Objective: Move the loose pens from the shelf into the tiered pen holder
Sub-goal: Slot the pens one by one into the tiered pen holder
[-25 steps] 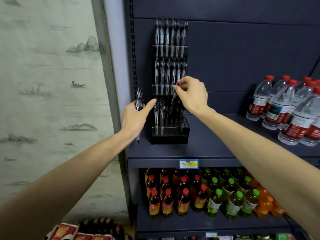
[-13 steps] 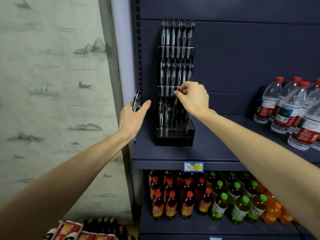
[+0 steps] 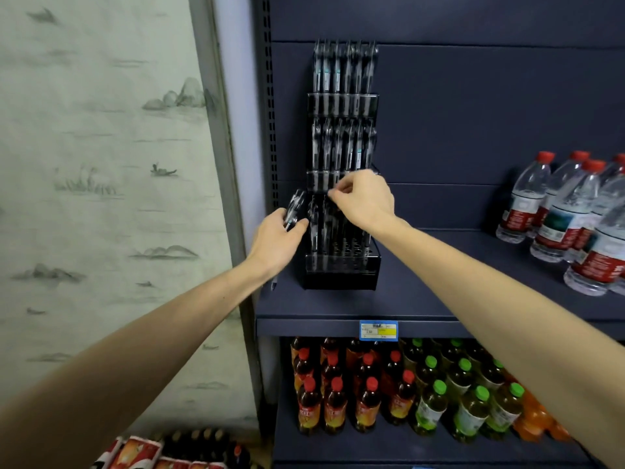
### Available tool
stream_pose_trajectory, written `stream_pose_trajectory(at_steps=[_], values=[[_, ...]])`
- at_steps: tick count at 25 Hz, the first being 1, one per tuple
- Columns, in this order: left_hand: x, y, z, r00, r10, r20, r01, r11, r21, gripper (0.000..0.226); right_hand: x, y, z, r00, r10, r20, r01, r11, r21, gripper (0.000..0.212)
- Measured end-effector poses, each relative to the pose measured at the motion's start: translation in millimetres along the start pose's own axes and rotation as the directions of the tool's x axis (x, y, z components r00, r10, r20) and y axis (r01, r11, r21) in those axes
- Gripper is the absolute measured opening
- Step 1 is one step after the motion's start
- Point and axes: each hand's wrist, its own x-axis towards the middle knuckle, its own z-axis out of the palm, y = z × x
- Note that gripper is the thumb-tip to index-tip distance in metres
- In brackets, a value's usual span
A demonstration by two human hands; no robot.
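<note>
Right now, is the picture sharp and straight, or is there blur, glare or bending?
Head view: wide-angle bending bows the shelf upright and forearms; the water bottles at the right edge look smeared; the dark pens in the pen holder barely separate from the dark backing; both hands are slightly soft; no strong glare.

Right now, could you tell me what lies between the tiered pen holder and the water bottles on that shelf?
Only bare dark shelf, in the head view; the pen holder and water bottles stand well apart.

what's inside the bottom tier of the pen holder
A few pens stand at the left of the pen holder, with empty holes beside them. The right hand covers the upper part.
</note>
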Motion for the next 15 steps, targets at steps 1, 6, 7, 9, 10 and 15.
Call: stream_pose_trajectory(at_steps=[1,6,7,9,10,15], values=[[1.1,0.4,2.0,1.0,0.004,0.004,-0.004,1.0,0.014,0.015,-4.1,-2.4,-3.2,0.997,-0.04,-0.065,0.043,0.998,0.051,0.018],[5.8,3.4,15.8,0.999,0.034,0.04,-0.033,0.999,-0.015,0.016,-27.5,-8.8,-9.0,0.971,-0.237,-0.038,0.24,0.958,0.154,0.045],[5.3,5.9,18.3,0.999,0.037,0.035,-0.037,0.999,-0.002,0.015,-29.7,-7.9,-8.7,0.969,-0.247,-0.022,0.247,0.954,0.173,0.052],[3.4,12.3,23.5,0.999,0.037,0.019,-0.037,0.999,0.013,0.012,-31.6,-3.9,-9.3,0.966,-0.259,0.002,0.253,0.946,0.202,0.047],[2.1,16.1,24.9,0.999,0.04,0.012,-0.04,0.999,0.014,0.012,-31.5,-1.4,-10.1,0.964,-0.265,0.003,0.258,0.941,0.221,0.04],[1.2,14.0,23.7,0.999,0.031,-0.02,-0.032,0.999,-0.019,0.026,-13.6,10.2,-33.6,0.991,0.009,-0.133,0.071,0.809,0.584,0.027]])
